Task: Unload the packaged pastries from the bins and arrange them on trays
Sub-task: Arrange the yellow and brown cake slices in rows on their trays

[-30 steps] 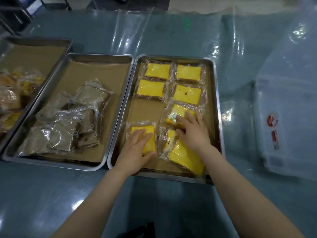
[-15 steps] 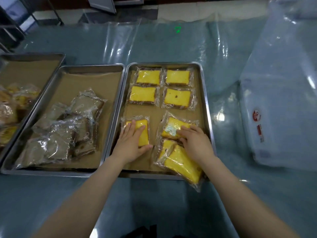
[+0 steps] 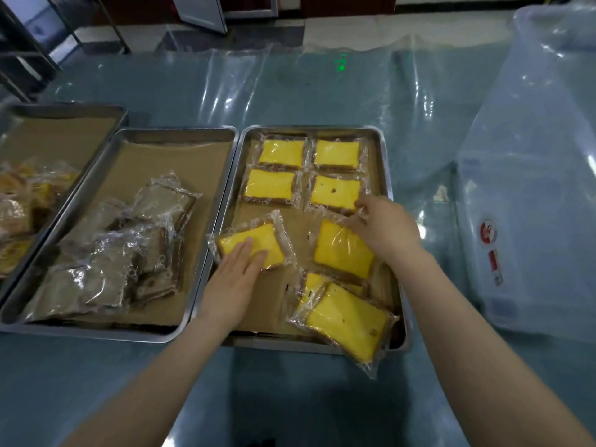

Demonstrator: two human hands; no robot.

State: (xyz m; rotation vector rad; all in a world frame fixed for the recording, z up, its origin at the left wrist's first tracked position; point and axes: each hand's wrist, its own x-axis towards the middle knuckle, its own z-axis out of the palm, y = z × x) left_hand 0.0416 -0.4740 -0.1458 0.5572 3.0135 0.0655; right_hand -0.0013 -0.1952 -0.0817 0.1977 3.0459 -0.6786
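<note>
A steel tray lined with brown paper holds several wrapped yellow cakes; a neat block of them fills its far end. My left hand grips a tilted yellow cake at the tray's left edge. My right hand pinches the wrapper of another yellow cake at the tray's right middle. Two more yellow cakes lie stacked at the near right corner, one overhanging the rim.
A middle tray holds a heap of wrapped brown pastries. A left tray holds orange-brown packets. A clear plastic bin under plastic film stands at the right. The table is blue-grey.
Both hands have shifted their cakes toward the far end of the tray; the left cake is now tilted and raised at the left rim, the right cake pulled away from the stacked pair.
</note>
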